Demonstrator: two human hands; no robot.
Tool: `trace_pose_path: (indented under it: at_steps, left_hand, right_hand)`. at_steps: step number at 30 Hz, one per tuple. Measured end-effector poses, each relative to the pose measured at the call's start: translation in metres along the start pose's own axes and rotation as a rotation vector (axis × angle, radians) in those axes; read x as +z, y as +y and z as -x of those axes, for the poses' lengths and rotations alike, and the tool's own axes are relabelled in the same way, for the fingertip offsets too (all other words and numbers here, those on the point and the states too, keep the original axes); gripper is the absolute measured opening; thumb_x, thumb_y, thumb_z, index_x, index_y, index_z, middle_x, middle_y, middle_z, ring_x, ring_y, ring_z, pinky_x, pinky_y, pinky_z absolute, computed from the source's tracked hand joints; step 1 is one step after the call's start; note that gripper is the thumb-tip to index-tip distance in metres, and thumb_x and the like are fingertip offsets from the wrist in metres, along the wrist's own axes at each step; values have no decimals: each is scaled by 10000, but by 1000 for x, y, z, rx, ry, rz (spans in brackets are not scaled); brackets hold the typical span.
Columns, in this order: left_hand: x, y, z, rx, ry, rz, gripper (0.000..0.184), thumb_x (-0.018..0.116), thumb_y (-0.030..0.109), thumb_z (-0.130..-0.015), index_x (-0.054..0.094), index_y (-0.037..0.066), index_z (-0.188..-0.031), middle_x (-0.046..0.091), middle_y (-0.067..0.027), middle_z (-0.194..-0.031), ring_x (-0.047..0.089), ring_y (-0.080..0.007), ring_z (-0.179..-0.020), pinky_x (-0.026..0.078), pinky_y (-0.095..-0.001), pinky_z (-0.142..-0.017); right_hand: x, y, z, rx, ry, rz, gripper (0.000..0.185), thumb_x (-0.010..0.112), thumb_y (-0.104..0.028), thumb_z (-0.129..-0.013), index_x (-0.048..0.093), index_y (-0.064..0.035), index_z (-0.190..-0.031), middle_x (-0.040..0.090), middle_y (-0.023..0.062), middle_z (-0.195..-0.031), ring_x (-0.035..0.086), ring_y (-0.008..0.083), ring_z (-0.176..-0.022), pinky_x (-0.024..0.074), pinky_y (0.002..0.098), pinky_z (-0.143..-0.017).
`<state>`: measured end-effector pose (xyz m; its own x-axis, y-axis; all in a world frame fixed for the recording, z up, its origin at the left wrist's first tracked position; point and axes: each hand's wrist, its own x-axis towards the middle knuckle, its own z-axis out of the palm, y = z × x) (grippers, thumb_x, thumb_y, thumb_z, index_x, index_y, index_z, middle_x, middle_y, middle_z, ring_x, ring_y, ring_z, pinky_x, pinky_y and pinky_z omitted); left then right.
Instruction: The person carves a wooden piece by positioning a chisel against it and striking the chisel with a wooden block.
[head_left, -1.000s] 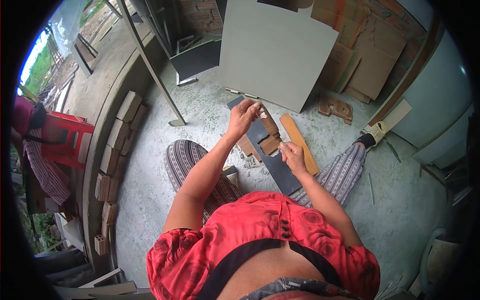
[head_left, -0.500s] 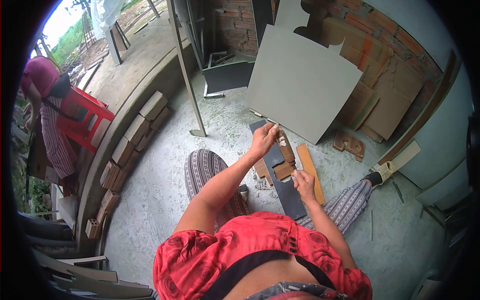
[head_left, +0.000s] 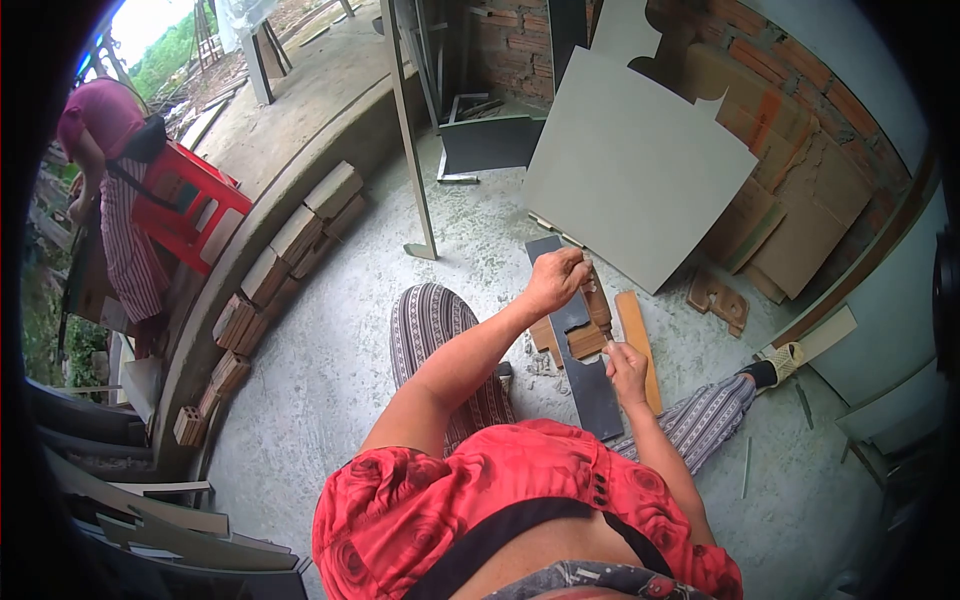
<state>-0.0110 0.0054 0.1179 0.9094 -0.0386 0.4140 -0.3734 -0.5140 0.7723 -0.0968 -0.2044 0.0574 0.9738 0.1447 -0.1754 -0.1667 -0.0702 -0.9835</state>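
Between my hands is a brown, bottle-shaped tool (head_left: 598, 305), wide at the top and tapering to a narrow lower end; its exact kind is unclear. My left hand (head_left: 558, 280) is closed at the wide end, partly covering it. Lower down, my right hand (head_left: 626, 372) grips the narrow end. Under both hands lies a long dark board (head_left: 592, 390) with a ragged cut-out in its middle. Brown wood pieces (head_left: 586, 342) show at the cut-out and left of the board. An orange-brown wooden strip (head_left: 636, 340) lies to the right, near my right hand.
A large grey panel (head_left: 640, 170) leans beyond my hands, near cardboard (head_left: 790, 200). A cut wooden piece (head_left: 718, 300) lies on the floor at right. A metal post (head_left: 405, 140) and stacked bricks (head_left: 265, 275) stand left. Another person (head_left: 115, 180) bends near a red plastic chair (head_left: 190, 205).
The view has shifted, so the surroundings sit farther right. The brown tool has turned, and the white patches seen on it before are now out of sight. Both hands remain at its ends.
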Motion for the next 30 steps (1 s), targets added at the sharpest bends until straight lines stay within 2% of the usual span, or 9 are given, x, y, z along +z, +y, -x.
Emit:
trace_pose_path:
  at_steps: [9, 12, 14, 15, 17, 20, 21, 23, 30]
  left_hand:
    - [5, 1, 1, -9, 87, 42, 213, 563, 166, -819, 508, -11, -715, 517, -185, -676, 530, -382, -643, 422, -417, -563]
    - [6, -1, 1, 41, 125, 28, 223, 563, 162, -826, 501, -16, -708, 506, -180, -637, 520, -334, -573, 422, -396, -548]
    - [5, 1, 1, -167, 114, 176, 235, 563, 172, -838, 505, -18, -712, 481, -175, -590, 477, -245, -508, 408, -361, -515]
    - [6, -1, 0, -165, 115, 175, 235, 563, 172, -838, 505, -18, -712, 481, -175, -590, 477, -245, -508, 408, -361, -515]
    - [9, -9, -2, -156, 144, 165, 318, 549, 222, -877, 476, -9, -669, 436, -110, -533, 386, -164, -502, 374, -325, -486]
    - [10, -11, -3, -266, 94, 312, 370, 554, 315, -888, 495, 18, -674, 455, -28, -567, 425, -111, -534, 404, -285, -478]
    - [10, -10, -3, -264, 97, 312, 370, 554, 315, -888, 495, 18, -674, 455, -28, -567, 425, -111, -534, 404, -285, -478]
    - [5, 4, -3, -455, -44, 713, 378, 558, 404, -874, 529, 57, -727, 483, 16, -655, 483, -97, -577, 457, -250, -492]
    - [14, 5, 3, -575, -158, 836, 336, 591, 418, -837, 538, 90, -783, 506, 10, -744, 525, -86, -639, 492, -253, -519]
  right_hand:
    - [-1, 2, -1, 14, -1, 12, 277, 547, -240, -884, 623, -4, -761, 442, -31, -510, 390, 46, -474, 294, 219, -458]
    - [-1, 6, -4, -43, -4, 4, 283, 546, -265, -888, 618, -13, -783, 454, -21, -507, 367, 41, -416, 264, 202, -402]
    - [-1, 8, -4, -62, -6, -6, 278, 549, -261, -887, 617, -13, -783, 453, -21, -508, 368, 41, -419, 263, 203, -403]
    - [0, 8, -4, -65, -7, -7, 278, 549, -261, -887, 617, -13, -783, 453, -21, -508, 368, 41, -419, 263, 203, -403]
    - [1, 7, -4, -58, -12, -18, 274, 551, -258, -886, 617, -13, -782, 454, -21, -508, 367, 40, -420, 259, 203, -402]
    - [0, 9, -5, -65, -1, -23, 278, 552, -265, -886, 618, -15, -782, 454, -19, -507, 365, 40, -418, 256, 202, -399]
    - [0, 9, -6, -68, -2, -22, 278, 552, -265, -886, 618, -15, -782, 454, -19, -507, 365, 40, -418, 256, 202, -399]
    - [-1, 3, -6, -73, -5, -42, 285, 551, -274, -888, 619, -18, -784, 452, -19, -505, 362, 40, -413, 254, 200, -395]
    - [2, 6, -6, -56, -21, -54, 291, 550, -282, -890, 615, -20, -780, 449, -20, -504, 357, 40, -407, 249, 198, -391]
